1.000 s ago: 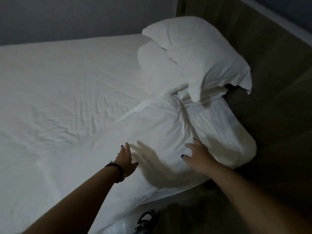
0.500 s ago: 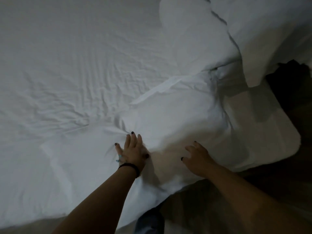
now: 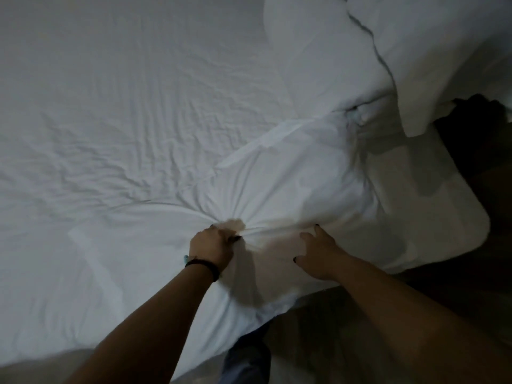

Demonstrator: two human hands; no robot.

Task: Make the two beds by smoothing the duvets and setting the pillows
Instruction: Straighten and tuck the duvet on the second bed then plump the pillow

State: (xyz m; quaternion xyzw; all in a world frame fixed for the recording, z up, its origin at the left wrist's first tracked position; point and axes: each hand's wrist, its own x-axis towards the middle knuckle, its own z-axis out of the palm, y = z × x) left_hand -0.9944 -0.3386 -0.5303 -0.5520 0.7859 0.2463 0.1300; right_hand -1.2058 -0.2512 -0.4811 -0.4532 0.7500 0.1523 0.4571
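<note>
On the bed's near edge lay one white duvet (image 3: 291,176), bunched into folds under my left hand (image 3: 212,246), which gripped a fistful. My right hand (image 3: 318,257) pressed flat beside it, fingers spread. Two pillows (image 3: 318,51) sat stacked at top right. One black wristband (image 3: 203,267) on left wrist.

Fingertips of the left hand (image 3: 212,245) vanish into bunched folds of the white cotton duvet (image 3: 138,134); two plump white pillows (image 3: 429,51) run off the top edge, and dim light blurs the dark floor (image 3: 471,259).
</note>
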